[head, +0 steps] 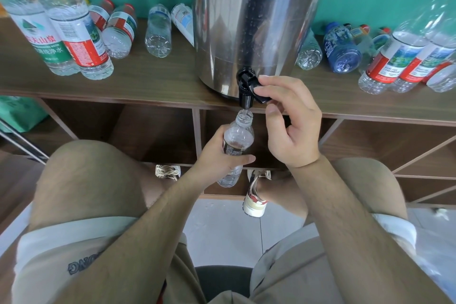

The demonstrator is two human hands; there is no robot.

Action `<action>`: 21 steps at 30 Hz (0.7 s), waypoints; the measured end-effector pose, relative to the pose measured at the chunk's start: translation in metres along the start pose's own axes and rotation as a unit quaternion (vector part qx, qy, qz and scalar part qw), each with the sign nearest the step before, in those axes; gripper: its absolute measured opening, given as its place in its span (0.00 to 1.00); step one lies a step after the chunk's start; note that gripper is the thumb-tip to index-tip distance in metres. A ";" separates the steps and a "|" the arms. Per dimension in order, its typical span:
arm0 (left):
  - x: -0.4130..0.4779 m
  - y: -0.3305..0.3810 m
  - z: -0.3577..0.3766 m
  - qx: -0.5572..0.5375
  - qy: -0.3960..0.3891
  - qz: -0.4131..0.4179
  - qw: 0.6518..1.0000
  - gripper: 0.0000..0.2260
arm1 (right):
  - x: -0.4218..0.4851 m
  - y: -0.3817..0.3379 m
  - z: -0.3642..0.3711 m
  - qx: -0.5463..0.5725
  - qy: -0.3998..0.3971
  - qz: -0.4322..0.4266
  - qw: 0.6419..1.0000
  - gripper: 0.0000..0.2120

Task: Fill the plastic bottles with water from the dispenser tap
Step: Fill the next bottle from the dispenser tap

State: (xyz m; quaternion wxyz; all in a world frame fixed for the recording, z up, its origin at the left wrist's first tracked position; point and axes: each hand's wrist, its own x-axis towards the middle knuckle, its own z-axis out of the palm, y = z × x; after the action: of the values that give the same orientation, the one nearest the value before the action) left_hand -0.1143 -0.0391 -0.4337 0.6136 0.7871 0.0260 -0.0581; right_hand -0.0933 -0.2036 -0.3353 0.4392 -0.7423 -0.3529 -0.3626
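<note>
A steel water dispenser (249,22) stands on the wooden shelf top (158,81), its black tap (246,89) hanging over the front edge. My left hand (217,153) grips a clear uncapped plastic bottle (238,136) upright, its mouth right under the spout. A thin stream of water runs into the neck, and water shows at the bottle's bottom. My right hand (286,121) pinches the black tap lever between thumb and forefinger.
Upright labelled bottles stand at the left (74,39) and right (394,61) of the shelf top. Several empty bottles (158,32) lie on their sides behind, against the green wall. Open shelf compartments (153,131) sit below. My knees and shoes are under the hands.
</note>
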 end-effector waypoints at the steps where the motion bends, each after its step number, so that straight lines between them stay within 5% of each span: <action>1: 0.000 0.000 0.000 0.000 0.000 -0.001 1.000 0.36 | 0.000 0.000 0.000 0.000 0.000 0.001 1.000 0.16; 21: 0.000 -0.003 0.004 -0.005 0.004 -0.011 1.000 0.34 | 0.001 -0.001 0.001 0.004 0.002 0.005 1.000 0.16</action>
State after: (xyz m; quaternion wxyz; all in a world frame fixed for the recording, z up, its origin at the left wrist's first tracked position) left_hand -0.1153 -0.0419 -0.4377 0.6170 0.7836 0.0378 -0.0616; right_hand -0.0940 -0.2022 -0.3344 0.4450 -0.7414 -0.3497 -0.3605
